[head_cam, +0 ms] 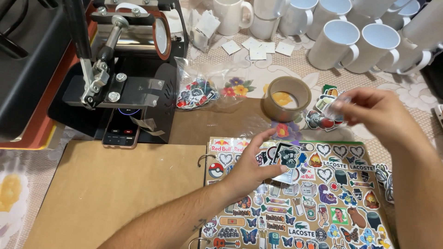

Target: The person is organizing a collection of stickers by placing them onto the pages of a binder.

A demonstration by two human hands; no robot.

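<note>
- Tabletop (429,99) under a patterned cloth carries everything; we note a black mug press (124,69) standing at the far left.
- White mugs (350,44) crowd the far right edge, most of them upright.
- Ring binder (110,189) lies open near us, a plain brown page on its left, a sticker sheet (318,198) on its right.
- Our left hand (251,168) rests on the sheet's upper part, fingers pinched on a dark sticker (288,157).
- Our right hand (383,113) hovers above the sheet's far right corner, fingertips closed on a small clear film piece (336,107).
- Tape roll (287,97) stands just beyond the sheet, between both hands.
</note>
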